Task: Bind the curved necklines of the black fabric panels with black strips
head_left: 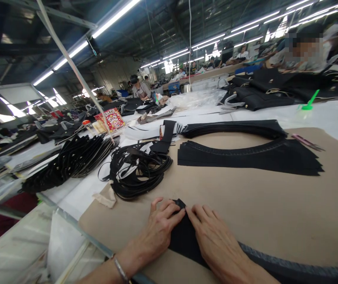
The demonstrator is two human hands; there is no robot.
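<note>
Strip lights run beneath a dark roof, over a bench whose near part is covered by a brown sheet. From the head camera, the black piece lies by the near edge of that sheet. Both the left hand and the right hand have bent fingers set on its far tip; whether either pinches it I cannot tell. If the two press unevenly, the tip could skew or its layers slip out of line. A black length with a greyish band runs past the right forearm towards the near right corner; a careless elbow could drag it. Loops of a tangled coil, near the sheet's left edge, might snag the left fingers. Curved black pieces lie fanned towards the far edge, with pink snips just beside them. Beyond, black bags cover white sheeting, and people work farther back.
</note>
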